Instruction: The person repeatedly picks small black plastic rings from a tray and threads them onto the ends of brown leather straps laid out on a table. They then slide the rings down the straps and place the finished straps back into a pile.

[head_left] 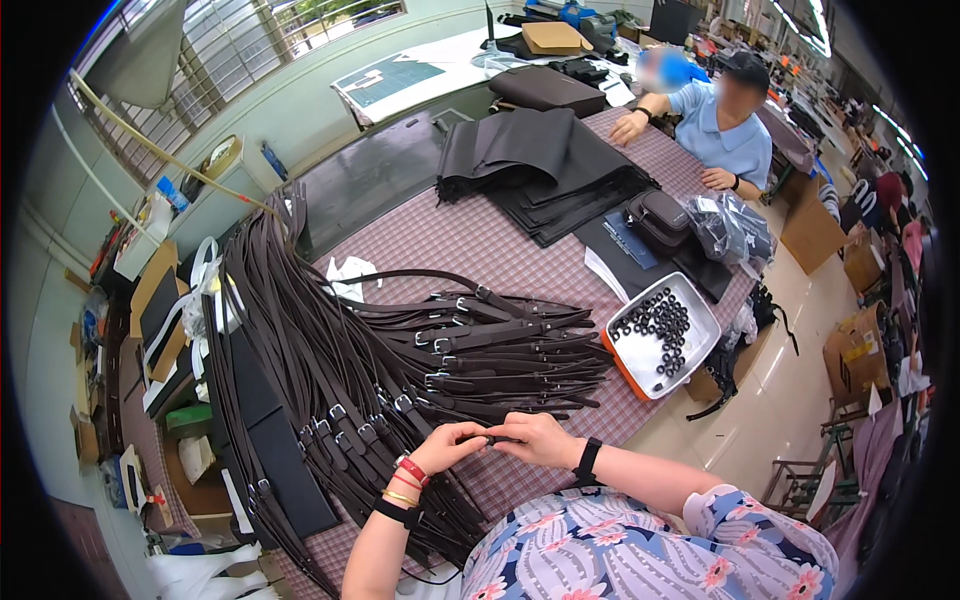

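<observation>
My left hand and my right hand meet at the table's near edge, fingertips pinched together on a small dark piece. Most of it is covered by the fingers, so its kind cannot be made out. Just beyond the hands lies a large bundle of dark brown leather straps. Many carry silver buckles, and their tips fan out to the right. To the right of them sits a white tray with an orange outer side, holding many small black rings.
A checked cloth covers the table. Black sheets are stacked at the far side, near a small black pouch and plastic-wrapped goods. A co-worker in a light blue shirt is at the far right corner. Cardboard boxes stand on the right.
</observation>
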Demonstrator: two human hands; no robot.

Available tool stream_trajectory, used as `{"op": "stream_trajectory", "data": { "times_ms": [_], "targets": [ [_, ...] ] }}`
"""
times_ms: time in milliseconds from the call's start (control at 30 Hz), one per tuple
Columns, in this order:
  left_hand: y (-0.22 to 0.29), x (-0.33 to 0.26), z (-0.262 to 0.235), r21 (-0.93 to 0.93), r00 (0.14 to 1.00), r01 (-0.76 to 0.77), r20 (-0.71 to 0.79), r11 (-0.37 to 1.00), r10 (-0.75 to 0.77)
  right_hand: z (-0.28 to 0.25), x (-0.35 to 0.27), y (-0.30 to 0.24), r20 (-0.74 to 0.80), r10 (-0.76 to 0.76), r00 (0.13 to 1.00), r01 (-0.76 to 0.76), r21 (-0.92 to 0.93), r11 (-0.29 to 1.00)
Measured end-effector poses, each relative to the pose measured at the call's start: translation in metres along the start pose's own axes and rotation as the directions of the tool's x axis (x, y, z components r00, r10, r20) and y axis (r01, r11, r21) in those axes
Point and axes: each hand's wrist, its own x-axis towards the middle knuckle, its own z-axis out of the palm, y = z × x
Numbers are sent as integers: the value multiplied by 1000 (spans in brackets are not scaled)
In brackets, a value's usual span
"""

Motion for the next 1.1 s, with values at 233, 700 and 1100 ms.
{"op": "stream_trajectory", "data": {
  "times_ms": [233,700,1100],
  "targets": [
    [-5,10,11,101,986,-116,-106,988,126,6,0,5,-9,-28,1000,27,-112,993],
    [-19,15,6,504,967,-234,32,831,253,18,-22,13,49,66,997,-62,-75,995],
    [-38,-29,15,941,969,-226,190,254,158,23,-45,66,150,-69,986,119,-352,929]
  ]
}}
